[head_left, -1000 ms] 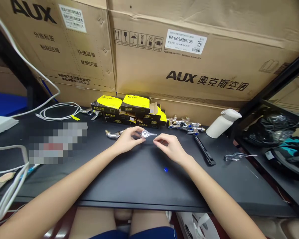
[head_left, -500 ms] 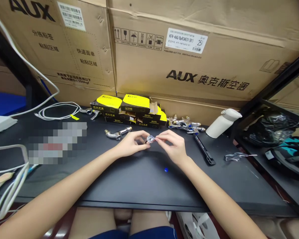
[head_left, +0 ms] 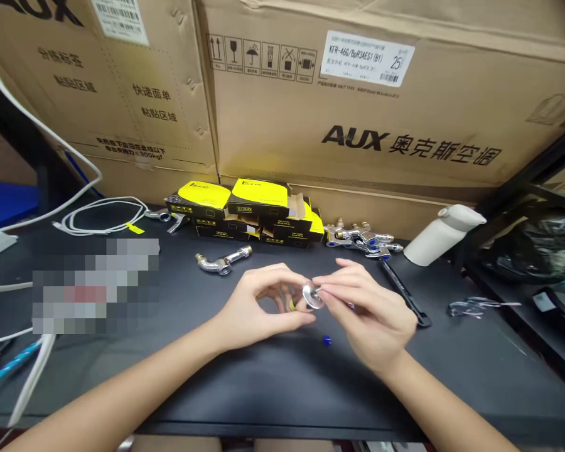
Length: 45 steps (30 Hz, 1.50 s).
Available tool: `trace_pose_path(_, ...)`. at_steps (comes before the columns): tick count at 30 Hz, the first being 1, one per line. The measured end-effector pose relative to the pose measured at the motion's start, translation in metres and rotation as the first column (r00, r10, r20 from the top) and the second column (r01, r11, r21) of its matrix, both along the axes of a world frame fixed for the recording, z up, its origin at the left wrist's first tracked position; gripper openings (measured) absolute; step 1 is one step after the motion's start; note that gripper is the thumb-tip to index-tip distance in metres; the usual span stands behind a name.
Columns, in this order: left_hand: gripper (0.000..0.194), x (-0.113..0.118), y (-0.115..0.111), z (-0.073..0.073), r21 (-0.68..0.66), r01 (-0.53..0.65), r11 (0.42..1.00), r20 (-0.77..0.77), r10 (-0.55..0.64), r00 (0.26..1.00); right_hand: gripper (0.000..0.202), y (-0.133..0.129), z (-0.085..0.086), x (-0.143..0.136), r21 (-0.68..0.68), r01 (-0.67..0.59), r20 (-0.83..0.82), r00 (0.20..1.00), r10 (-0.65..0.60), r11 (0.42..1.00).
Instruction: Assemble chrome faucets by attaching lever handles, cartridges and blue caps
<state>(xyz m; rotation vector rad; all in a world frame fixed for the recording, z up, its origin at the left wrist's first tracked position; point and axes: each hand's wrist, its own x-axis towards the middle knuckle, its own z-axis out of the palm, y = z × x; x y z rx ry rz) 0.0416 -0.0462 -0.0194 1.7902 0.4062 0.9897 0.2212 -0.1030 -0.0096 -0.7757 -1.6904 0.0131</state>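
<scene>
My left hand (head_left: 258,304) curls around a round chrome faucet part (head_left: 311,300), its thumb below and fingers behind it. The disc-shaped face is turned towards my right hand (head_left: 374,317). My right fingers are pinched together at the middle of that face, on a thin metal piece that they mostly cover, so its kind does not show. A small blue cap (head_left: 327,340) lies on the black table just below the hands. Beyond my left hand rests a chrome faucet body (head_left: 222,260) with brass-coloured ends.
Yellow and black boxes (head_left: 258,198) are stacked at the back, beside a pile of chrome faucet parts (head_left: 362,238). A black utility knife (head_left: 402,292), a white bottle (head_left: 442,235) and a clear plastic wrapper (head_left: 475,306) lie or stand right. White cables (head_left: 98,216) occupy the left.
Both hands and the chrome part appear closer and lower right in view. My right fingers have come onto the middle of its face. The camera view has shifted.
</scene>
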Motion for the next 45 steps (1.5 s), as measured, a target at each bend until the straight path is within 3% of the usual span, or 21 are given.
trace_pose_path(4, 0.033, 0.000, -0.005, 0.005, 0.014, -0.034, 0.999, 0.040, 0.034, 0.999, 0.041, -0.011, 0.005, -0.002, -0.089, -0.014, -0.021, 1.000, 0.012, 0.996)
trace_pose_path(6, 0.034, 0.000, -0.006, 0.005, 0.034, -0.052, 0.998, 0.041, 0.051, 0.998, 0.039, -0.013, 0.006, -0.003, -0.149, -0.040, -0.109, 0.994, 0.024, 0.988)
trace_pose_path(9, 0.035, 0.000, -0.005, 0.005, 0.054, -0.065, 0.996, 0.034, 0.063, 0.997, 0.034, -0.015, 0.009, -0.006, -0.288, -0.142, -0.271, 0.961, 0.061, 0.947)
trace_pose_path(11, 0.035, 0.000, -0.004, 0.004, 0.055, -0.075, 0.996, 0.028, 0.074, 0.997, 0.034, -0.017, 0.010, -0.007, -0.341, -0.181, -0.295, 0.952, 0.078, 0.922)
trace_pose_path(18, 0.032, 0.001, -0.002, 0.003, 0.049, -0.070, 0.996, 0.008, 0.070, 0.998, 0.035, -0.020, 0.010, -0.009, -0.324, -0.101, -0.250, 0.968, 0.018, 0.941)
trace_pose_path(22, 0.033, 0.002, -0.003, 0.002, 0.053, -0.056, 0.997, 0.030, 0.055, 0.998, 0.031, -0.019, 0.011, -0.008, -0.373, -0.168, -0.283, 0.957, 0.060, 0.912)
trace_pose_path(26, 0.033, 0.002, -0.003, 0.001, 0.070, -0.043, 0.997, 0.044, 0.040, 0.998, 0.029, -0.017, 0.013, -0.007, -0.451, -0.279, -0.386, 0.918, 0.097, 0.848)
trace_pose_path(29, 0.032, 0.003, -0.003, 0.003, 0.084, -0.040, 0.996, 0.056, 0.035, 0.998, 0.026, -0.017, 0.015, -0.007, -0.468, -0.288, -0.412, 0.907, 0.082, 0.836)
trace_pose_path(35, 0.032, 0.002, -0.004, 0.005, 0.087, -0.057, 0.995, 0.077, 0.050, 0.996, 0.026, -0.019, 0.014, -0.005, -0.490, -0.210, -0.295, 0.953, 0.065, 0.846)
trace_pose_path(45, 0.031, 0.002, -0.003, 0.004, 0.072, -0.067, 0.995, 0.097, 0.060, 0.993, 0.038, -0.020, 0.017, -0.008, -0.253, -0.053, 0.009, 0.998, 0.057, 0.966)
